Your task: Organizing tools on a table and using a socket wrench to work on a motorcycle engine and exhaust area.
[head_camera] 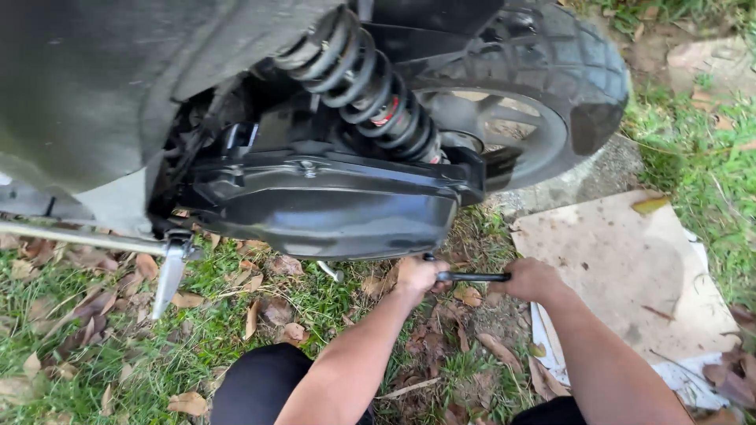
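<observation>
**Hands on wrench under scooter**

Both our hands grip one black wrench [471, 276] beneath the engine cover [323, 206]: left hand [417, 275] closed round its head end, right hand [529, 279] fisted on the handle. Cardboard [622, 267] lies right.

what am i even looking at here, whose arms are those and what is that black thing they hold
This is one picture from a camera worn on a person's head, looking down at their own two bare arms. The left hand and the right hand both grip a thin black tool, held level under the black engine cover of a scooter. Above the cover sits a coiled spring, with the rear wheel behind it. Below lies grass with dry leaves, and a flat cardboard sheet to the right.
</observation>
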